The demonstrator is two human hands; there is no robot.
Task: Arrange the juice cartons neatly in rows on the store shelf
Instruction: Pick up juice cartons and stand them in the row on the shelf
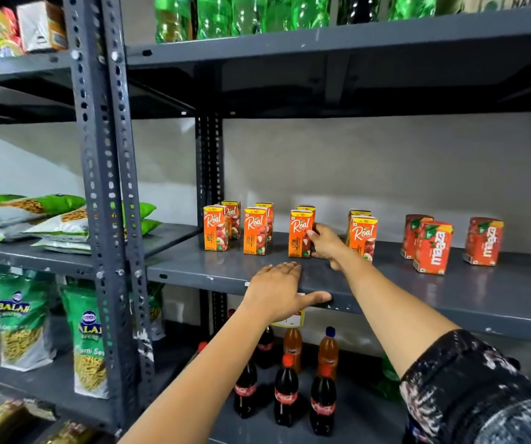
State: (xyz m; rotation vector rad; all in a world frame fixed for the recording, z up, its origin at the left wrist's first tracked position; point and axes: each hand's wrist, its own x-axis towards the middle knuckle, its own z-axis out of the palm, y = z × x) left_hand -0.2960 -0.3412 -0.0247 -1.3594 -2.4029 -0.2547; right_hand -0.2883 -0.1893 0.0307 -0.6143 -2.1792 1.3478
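Several orange Real juice cartons stand upright in pairs on the grey middle shelf (pixel 418 283). My right hand (pixel 325 245) grips the right side of the third front carton (pixel 299 233), fingers wrapped round it. My left hand (pixel 281 291) lies flat and open on the shelf's front edge, below that carton, holding nothing. Another Real pair (pixel 362 235) stands just right of my right hand. Further right stand several red Maaza cartons (pixel 432 246), spaced unevenly.
Green bottles (pixel 241 14) fill the shelf above. Cola and orange drink bottles (pixel 286 389) stand on the shelf below. A perforated steel upright (pixel 104 187) separates a left rack with snack bags (pixel 27 216). The grey wall is close behind the cartons.
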